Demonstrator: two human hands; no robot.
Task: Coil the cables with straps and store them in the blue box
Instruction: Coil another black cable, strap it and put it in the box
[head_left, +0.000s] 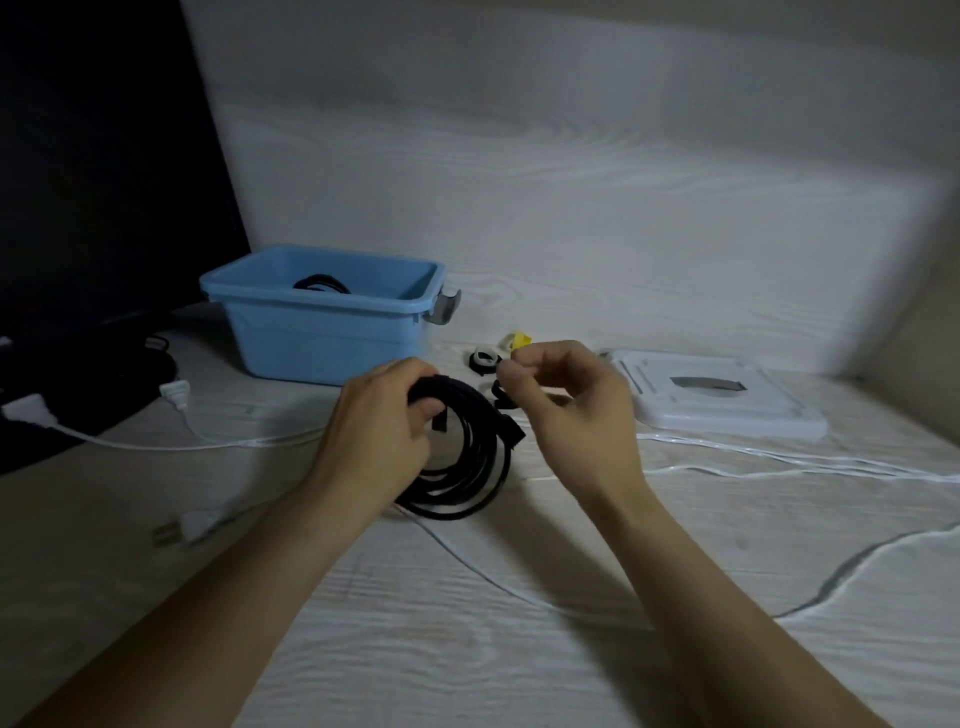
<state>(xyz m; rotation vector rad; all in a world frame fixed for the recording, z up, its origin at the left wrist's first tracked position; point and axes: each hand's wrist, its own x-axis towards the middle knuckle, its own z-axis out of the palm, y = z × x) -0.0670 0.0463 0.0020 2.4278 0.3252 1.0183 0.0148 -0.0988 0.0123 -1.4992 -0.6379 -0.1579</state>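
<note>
the left hand (379, 415) is wrapped round the top of a black cable coil (462, 467), fingers curled through the loops so the turns cannot spring apart while a strap goes on. the lower part of the coil hangs or rests just above the bench (467, 649); i cannot tell whether it touches. the right hand (566, 410) is drawn up close beside it, fingertips pinched together on something small and dark, most likely the free end of a strap, though it is too dim to be sure. it sits right at the coil's edge, which would suit pulling a strap round the bundle.

just behind the hands lie spare straps (485, 358), a black and white one and a yellow one (522, 341), kept within easy reach. the blue box (324, 317) stands further back on the left, open, with another dark coil (319, 283) already inside, so at least one cable looks done. its white lid (711, 397) lies off to the right, out of the way.

a white cable (779, 457) trails loose across the bench, with a plug (182, 527) near the left forearm, not yet coiled. my guess is the black coil gets strapped first, then goes in the box.
</note>
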